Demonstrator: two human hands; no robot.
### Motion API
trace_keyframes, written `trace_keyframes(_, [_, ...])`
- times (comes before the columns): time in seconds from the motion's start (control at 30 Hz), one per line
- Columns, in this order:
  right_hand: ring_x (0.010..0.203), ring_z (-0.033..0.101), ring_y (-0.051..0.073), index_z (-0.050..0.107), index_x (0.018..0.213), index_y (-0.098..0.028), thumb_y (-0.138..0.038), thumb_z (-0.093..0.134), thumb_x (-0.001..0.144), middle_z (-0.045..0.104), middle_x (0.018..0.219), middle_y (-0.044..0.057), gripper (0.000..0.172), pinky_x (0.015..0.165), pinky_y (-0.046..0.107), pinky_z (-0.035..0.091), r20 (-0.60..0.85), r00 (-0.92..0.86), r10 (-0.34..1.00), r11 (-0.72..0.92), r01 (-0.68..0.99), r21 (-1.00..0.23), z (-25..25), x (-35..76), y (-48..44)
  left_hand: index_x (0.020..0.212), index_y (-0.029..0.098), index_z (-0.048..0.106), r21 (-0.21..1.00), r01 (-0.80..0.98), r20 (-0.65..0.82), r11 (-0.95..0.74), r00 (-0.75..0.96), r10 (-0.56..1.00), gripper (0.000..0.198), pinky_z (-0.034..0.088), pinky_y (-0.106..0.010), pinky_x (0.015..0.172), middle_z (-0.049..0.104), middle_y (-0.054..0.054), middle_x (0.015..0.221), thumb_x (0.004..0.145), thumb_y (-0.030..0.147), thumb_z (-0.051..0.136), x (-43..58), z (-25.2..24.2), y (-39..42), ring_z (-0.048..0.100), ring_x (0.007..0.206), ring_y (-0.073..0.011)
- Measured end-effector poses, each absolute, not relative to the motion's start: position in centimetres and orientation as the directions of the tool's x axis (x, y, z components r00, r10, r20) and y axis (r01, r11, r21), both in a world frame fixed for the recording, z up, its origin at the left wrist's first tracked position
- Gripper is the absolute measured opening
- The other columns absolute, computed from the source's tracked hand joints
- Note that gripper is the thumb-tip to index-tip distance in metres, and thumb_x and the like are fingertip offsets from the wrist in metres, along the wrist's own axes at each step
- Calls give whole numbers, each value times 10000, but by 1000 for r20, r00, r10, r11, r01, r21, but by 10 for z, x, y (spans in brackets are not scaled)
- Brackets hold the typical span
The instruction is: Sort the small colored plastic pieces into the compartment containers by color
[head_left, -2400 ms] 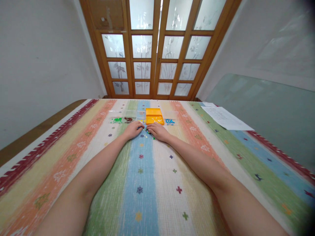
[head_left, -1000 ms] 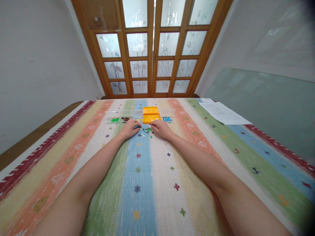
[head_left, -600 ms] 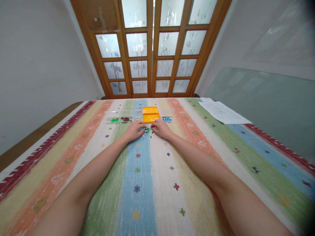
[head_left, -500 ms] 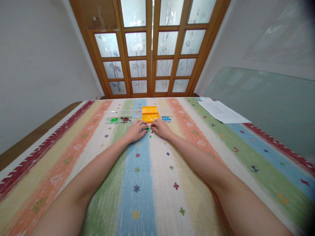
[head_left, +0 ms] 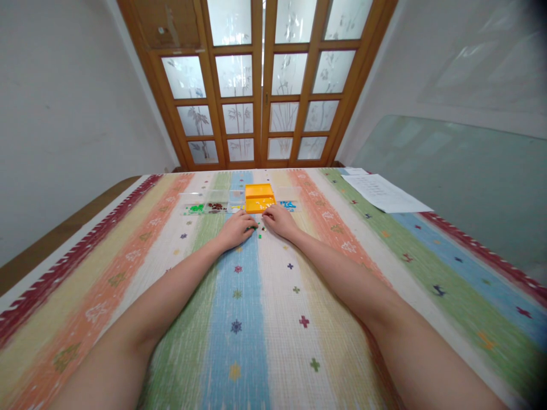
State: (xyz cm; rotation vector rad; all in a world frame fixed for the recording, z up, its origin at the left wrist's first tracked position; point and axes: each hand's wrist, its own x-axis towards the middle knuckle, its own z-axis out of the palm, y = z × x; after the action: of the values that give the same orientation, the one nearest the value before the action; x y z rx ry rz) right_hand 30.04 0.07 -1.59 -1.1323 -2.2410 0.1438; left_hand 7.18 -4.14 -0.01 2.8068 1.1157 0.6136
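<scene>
My left hand [head_left: 236,229] rests low over the blue stripe, fingers curled and pressed together around something too small to make out, with a bit of green at the fingertips. Close to its right, my right hand [head_left: 279,221] has its fingertips together; what they hold, if anything, is too small to tell. Between and just below the hands lie a small green piece [head_left: 260,236] and a dark piece [head_left: 263,229]. Behind them stands an open yellow box [head_left: 258,191] with small white pieces in it.
Clear open boxes flank the yellow one, holding green pieces [head_left: 196,209], dark red pieces [head_left: 217,207] and blue pieces [head_left: 288,205]. Printed paper sheets [head_left: 384,193] lie at the back right of the striped tablecloth [head_left: 239,353]. Glazed wooden doors [head_left: 260,114] stand beyond.
The fingertips of my two hands have moved slightly apart, and the left fingers have curled in a little. The whole view has shifted very slightly.
</scene>
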Motion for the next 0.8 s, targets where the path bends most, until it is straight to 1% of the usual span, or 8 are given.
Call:
trace_keyframes(0.1, [888,593,207,740,876,-176,-185,602,956,726,908,69,159,828,321,409,477,-451,755,634,687,-355,-14,300,0,1064,239,774,189,655,345,-731,653,674,222,445,-446,1052,727,-68,1059,961,226,578,71,-1,-41,574,1099,-265])
trace_keyframes(0.23, [886,590,209,740,872,-174,-177,604,952,725,898,71,158,818,319,400,476,-457,751,640,679,-358,-13,300,-2,1013,228,758,183,651,368,-737,649,665,175,446,-426,1041,723,-64,1034,952,223,594,71,-1,-42,575,1087,-257])
trace_keyframes(0.43, [890,596,210,743,877,-176,-173,611,949,731,903,70,151,817,318,392,479,-448,755,635,682,-364,-14,300,-1,970,216,732,215,646,388,-732,631,671,119,455,-408,1017,723,-65,1019,926,221,622,73,0,-44,586,1067,-252])
trace_keyframes(0.6, [899,600,213,746,886,-178,-166,613,939,733,911,70,144,820,320,394,476,-450,756,634,684,-360,-15,301,0,953,211,724,234,657,389,-717,612,689,115,465,-394,981,727,-64,990,920,222,614,74,2,-46,598,1038,-248])
trace_keyframes(0.7, [909,601,218,748,896,-179,-168,612,937,732,914,74,142,825,323,399,477,-454,753,639,680,-360,-14,302,-1,960,210,724,251,696,404,-673,557,726,123,469,-387,962,735,-60,978,923,230,609,73,3,-45,614,1011,-244])
trace_keyframes(0.8, [909,604,221,749,900,-183,-171,611,936,735,921,76,143,828,326,406,472,-456,755,638,679,-363,-13,302,-1,963,212,730,294,749,439,-593,445,780,139,471,-380,950,746,-59,990,932,257,602,66,5,-40,632,995,-241])
